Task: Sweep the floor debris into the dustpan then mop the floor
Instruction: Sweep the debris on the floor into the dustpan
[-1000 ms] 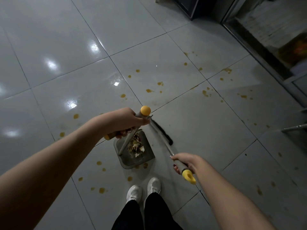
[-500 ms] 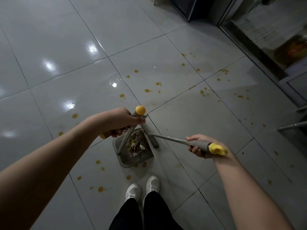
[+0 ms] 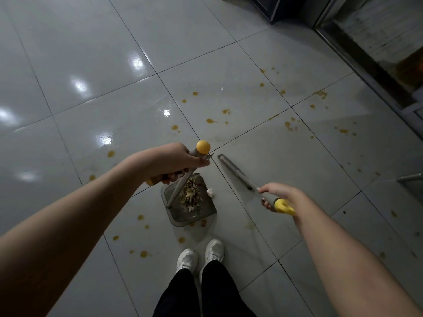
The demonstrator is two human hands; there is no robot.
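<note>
A grey dustpan (image 3: 201,211) stands on the tiled floor just ahead of my white shoes, with a heap of debris (image 3: 190,195) inside it. My left hand (image 3: 174,162) grips the dustpan's upright grey handle below its yellow knob (image 3: 203,146). My right hand (image 3: 275,195) is closed on the yellow-ended grip of the broom (image 3: 233,170). The broom's head is raised and blurred, to the right of the pan. A small white scrap (image 3: 209,191) lies at the pan's right edge.
Yellow-brown spots (image 3: 225,111) dot the glossy grey tiles ahead and to the right. More spots (image 3: 143,253) lie left of my shoes (image 3: 199,256). A dark door frame (image 3: 366,62) runs along the right. A metal leg (image 3: 409,178) juts in at the right edge.
The broom has swung out of the dustpan's mouth to its right, with its head lifted and pointing forward. My right hand dropped slightly. The white scrap now shows beside the pan.
</note>
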